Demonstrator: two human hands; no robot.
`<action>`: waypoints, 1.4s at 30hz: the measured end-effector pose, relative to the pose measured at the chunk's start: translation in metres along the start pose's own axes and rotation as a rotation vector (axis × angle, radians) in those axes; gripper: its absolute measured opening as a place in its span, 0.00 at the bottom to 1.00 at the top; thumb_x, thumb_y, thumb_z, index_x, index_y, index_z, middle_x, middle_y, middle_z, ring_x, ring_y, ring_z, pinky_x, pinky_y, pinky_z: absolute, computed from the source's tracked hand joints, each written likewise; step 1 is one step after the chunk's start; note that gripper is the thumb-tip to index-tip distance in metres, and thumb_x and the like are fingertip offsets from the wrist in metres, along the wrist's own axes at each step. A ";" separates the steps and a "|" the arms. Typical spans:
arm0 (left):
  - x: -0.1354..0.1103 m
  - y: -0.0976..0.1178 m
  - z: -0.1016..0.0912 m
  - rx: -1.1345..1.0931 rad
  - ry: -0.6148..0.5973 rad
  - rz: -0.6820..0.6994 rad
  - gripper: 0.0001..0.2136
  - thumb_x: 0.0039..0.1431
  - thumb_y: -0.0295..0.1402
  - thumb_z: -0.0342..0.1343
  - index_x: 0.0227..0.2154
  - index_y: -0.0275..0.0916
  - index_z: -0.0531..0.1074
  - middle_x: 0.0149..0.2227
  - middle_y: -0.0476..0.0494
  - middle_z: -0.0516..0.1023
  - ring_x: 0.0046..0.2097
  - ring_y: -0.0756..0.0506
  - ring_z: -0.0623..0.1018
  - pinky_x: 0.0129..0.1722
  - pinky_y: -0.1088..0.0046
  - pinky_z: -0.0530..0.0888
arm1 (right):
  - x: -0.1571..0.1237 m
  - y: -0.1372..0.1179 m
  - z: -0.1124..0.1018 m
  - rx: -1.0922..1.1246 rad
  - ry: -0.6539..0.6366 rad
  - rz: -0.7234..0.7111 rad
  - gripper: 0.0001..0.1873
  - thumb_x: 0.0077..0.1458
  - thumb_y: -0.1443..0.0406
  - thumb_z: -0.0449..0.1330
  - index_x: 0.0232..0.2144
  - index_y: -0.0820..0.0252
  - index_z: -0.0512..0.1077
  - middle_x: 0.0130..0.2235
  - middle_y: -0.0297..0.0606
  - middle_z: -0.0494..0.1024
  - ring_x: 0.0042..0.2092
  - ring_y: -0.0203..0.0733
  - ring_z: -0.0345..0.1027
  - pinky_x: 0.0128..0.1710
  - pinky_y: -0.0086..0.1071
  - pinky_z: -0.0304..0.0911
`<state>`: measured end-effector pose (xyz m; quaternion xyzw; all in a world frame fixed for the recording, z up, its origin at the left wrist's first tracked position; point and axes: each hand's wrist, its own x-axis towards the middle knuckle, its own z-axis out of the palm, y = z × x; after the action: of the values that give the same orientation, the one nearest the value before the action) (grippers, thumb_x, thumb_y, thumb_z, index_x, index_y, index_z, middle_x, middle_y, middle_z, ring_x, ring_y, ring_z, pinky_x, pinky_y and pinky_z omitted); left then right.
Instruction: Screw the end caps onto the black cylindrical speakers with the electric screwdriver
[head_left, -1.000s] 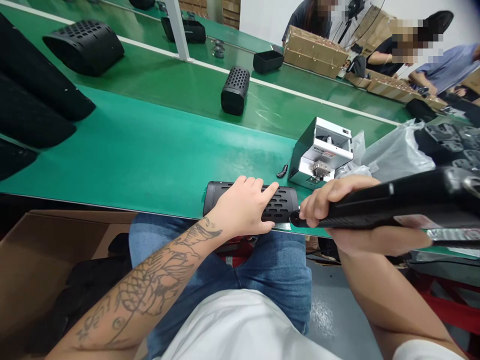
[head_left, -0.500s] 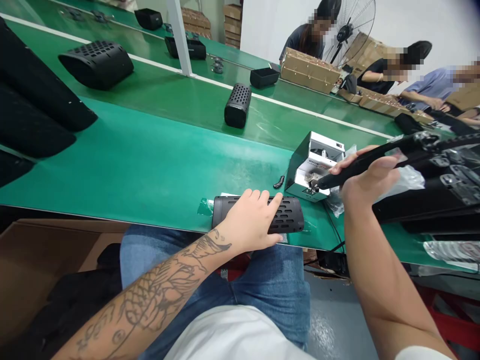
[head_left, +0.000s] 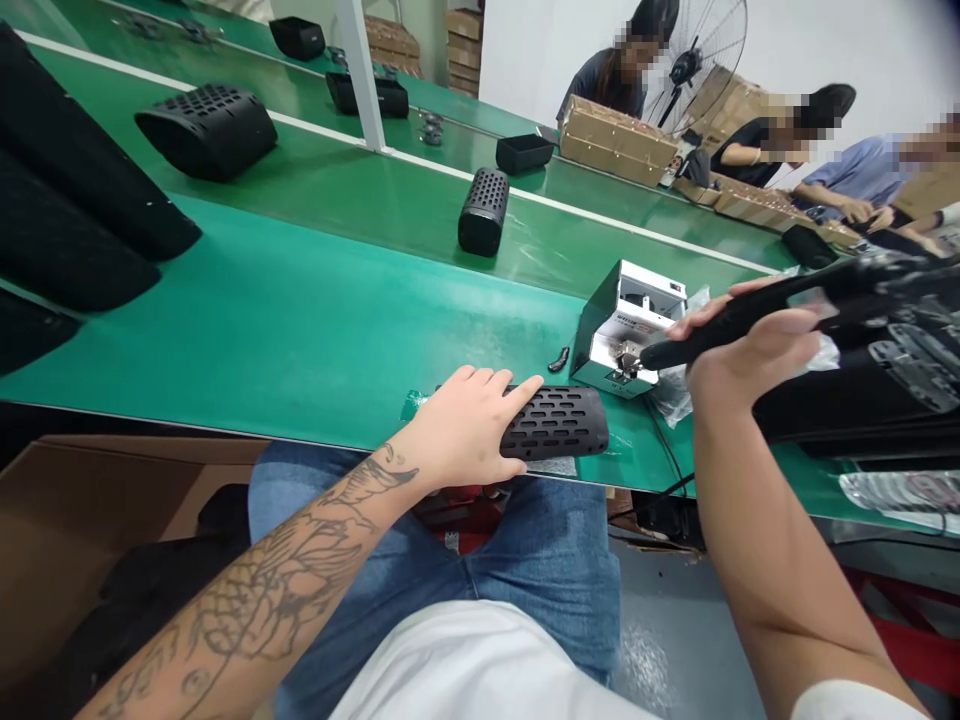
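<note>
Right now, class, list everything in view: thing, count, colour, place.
Bench: 1, green, middle
Perforated housing: 1, black, front edge
Machine: 1, silver-fronted, right of centre
Curved piece: 1, black, beside machine
Tool: 1, black, tip by machine
Other housings: several, black, farther back
Large pieces: several, black, left edge
Post: 1, white, upper left
Cardboard boxes: several, brown, back
Fan: 1, dark, top right
People: at least three, dark or blue clothing, back
Jeans: 1 pair, blue, bottom
Shirt: 1, white, bottom
Left hand: 1, bare, on perforated housing
Right hand: 1, bare, around tool
</note>
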<state>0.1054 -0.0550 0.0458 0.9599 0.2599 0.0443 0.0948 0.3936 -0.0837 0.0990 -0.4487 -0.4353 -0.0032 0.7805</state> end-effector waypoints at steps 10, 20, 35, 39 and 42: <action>-0.001 0.002 0.001 0.018 0.005 -0.003 0.45 0.59 0.55 0.66 0.74 0.40 0.62 0.55 0.33 0.79 0.54 0.32 0.79 0.55 0.55 0.71 | -0.007 0.012 -0.012 0.013 -0.086 0.030 0.32 0.58 0.33 0.60 0.31 0.55 0.74 0.21 0.33 0.69 0.19 0.43 0.66 0.19 0.38 0.66; -0.003 -0.001 0.002 0.006 0.014 -0.003 0.44 0.59 0.51 0.67 0.74 0.39 0.62 0.61 0.31 0.78 0.57 0.30 0.80 0.57 0.52 0.73 | -0.020 0.032 -0.021 0.058 -0.035 -0.090 0.40 0.49 0.24 0.61 0.32 0.53 0.68 0.21 0.29 0.70 0.18 0.42 0.66 0.19 0.38 0.68; -0.004 -0.009 0.008 -0.001 0.036 0.015 0.41 0.61 0.49 0.64 0.74 0.43 0.63 0.65 0.32 0.77 0.61 0.29 0.79 0.61 0.49 0.75 | -0.020 0.026 -0.031 0.093 0.027 -0.053 0.38 0.50 0.25 0.61 0.37 0.50 0.71 0.23 0.27 0.71 0.21 0.41 0.67 0.23 0.39 0.71; -0.005 -0.009 0.007 -0.007 0.017 0.009 0.41 0.62 0.50 0.64 0.74 0.42 0.62 0.65 0.32 0.76 0.59 0.30 0.79 0.60 0.49 0.75 | -0.037 0.033 -0.034 0.111 -0.028 -0.101 0.41 0.38 0.25 0.68 0.32 0.52 0.71 0.23 0.30 0.73 0.21 0.44 0.71 0.23 0.41 0.72; -0.005 -0.008 0.006 -0.007 0.019 0.005 0.40 0.61 0.50 0.65 0.74 0.42 0.63 0.65 0.32 0.76 0.59 0.30 0.79 0.60 0.50 0.74 | -0.045 0.041 -0.031 0.103 -0.076 -0.070 0.40 0.37 0.27 0.71 0.30 0.54 0.71 0.23 0.32 0.74 0.21 0.45 0.70 0.22 0.41 0.71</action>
<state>0.0981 -0.0521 0.0377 0.9598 0.2582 0.0544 0.0956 0.4030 -0.0987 0.0333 -0.3925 -0.4798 0.0091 0.7847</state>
